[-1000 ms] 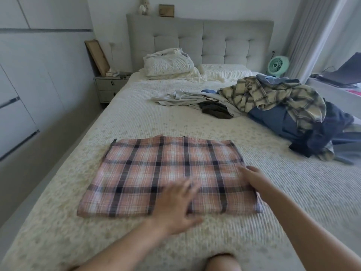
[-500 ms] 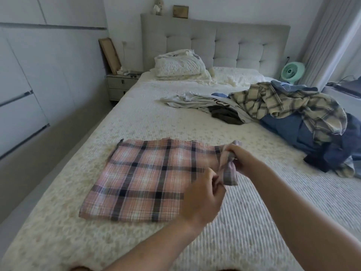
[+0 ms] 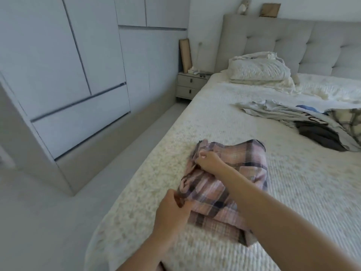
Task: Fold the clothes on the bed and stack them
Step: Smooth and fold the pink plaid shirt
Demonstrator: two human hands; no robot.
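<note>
White wardrobe [image 3: 64, 79] fills the left; bed [image 3: 304, 192] right of it. Pink plaid garment [image 3: 224, 182] lies half-folded on the near left part of the bed: soft, light, limp, likely best taken at edges or corners. Left hand [image 3: 172, 214] pinches its near left edge, right hand [image 3: 209, 162] pinches the far left corner; both grips closed on cloth. Unfolded clothes pile [image 3: 312, 122] far right.

Two hands [image 3: 209, 163], one pink plaid garment [image 3: 242, 169], one pillow [image 3: 257, 69].
</note>
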